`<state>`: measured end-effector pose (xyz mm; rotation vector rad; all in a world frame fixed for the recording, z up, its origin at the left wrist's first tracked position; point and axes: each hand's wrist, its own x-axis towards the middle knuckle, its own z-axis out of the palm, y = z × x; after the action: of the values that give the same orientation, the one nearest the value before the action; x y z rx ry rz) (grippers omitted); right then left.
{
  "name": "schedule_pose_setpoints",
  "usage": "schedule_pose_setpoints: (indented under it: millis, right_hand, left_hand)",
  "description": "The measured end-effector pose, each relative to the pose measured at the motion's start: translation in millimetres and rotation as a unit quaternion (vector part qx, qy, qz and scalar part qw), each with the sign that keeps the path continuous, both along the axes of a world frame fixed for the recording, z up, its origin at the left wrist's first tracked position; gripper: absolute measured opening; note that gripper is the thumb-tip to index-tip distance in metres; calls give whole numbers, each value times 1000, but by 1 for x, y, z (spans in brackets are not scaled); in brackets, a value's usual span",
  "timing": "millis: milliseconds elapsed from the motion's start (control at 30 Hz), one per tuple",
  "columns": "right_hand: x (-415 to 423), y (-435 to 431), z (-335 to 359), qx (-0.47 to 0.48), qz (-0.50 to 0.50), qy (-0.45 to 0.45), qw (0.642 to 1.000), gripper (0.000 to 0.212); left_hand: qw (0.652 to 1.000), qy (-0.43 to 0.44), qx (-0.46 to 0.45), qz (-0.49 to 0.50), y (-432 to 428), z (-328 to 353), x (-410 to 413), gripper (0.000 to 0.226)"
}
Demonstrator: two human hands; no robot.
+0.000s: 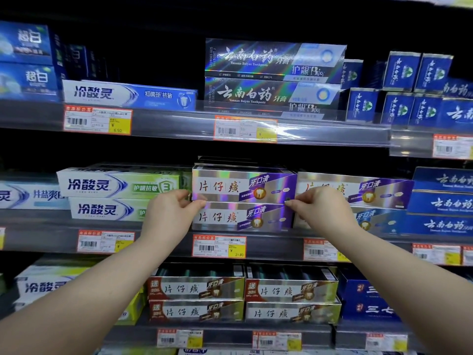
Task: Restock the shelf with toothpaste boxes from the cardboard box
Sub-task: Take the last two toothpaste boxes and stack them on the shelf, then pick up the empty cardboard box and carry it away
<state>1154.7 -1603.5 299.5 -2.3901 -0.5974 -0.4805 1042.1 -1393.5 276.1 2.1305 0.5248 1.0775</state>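
Our left hand (170, 213) and right hand (320, 208) pinch a silver-purple toothpaste box (243, 187) by its ends at the front edge of the shelf (273, 245); uneven pushing could topple it.

we see a red-edged price label (219, 246) reading 21.80 just below and right of the left hand (170, 213). left of that hand lie white and green cartons (120, 185). well right of the right hand (320, 208) are dark blue cartons (442, 201). above both hands runs a clear plastic rail (179, 124).
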Motion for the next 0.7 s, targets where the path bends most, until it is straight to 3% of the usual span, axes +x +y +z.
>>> schedule_pose_setpoints:
  millis: [233,400,500,700]
  right_hand:
    - [-6,-5,-3,16,-8,-50,999,39]
    - [-24,-9,-19,5,48,-146,988,37]
    - [-34,-8,-39,-42,97,-148,983,37]
    - [-52,-9,-92,-148,197,-81,966,46]
  left_hand:
    - [997,-15,75,24,2,-8,-8,53]
    - [992,8,121,-43,-15,-25,-23,35]
    - [990,36,102,-89,-26,-41,-30,22]
    - [951,223,164,-137,-31,-98,-40,39]
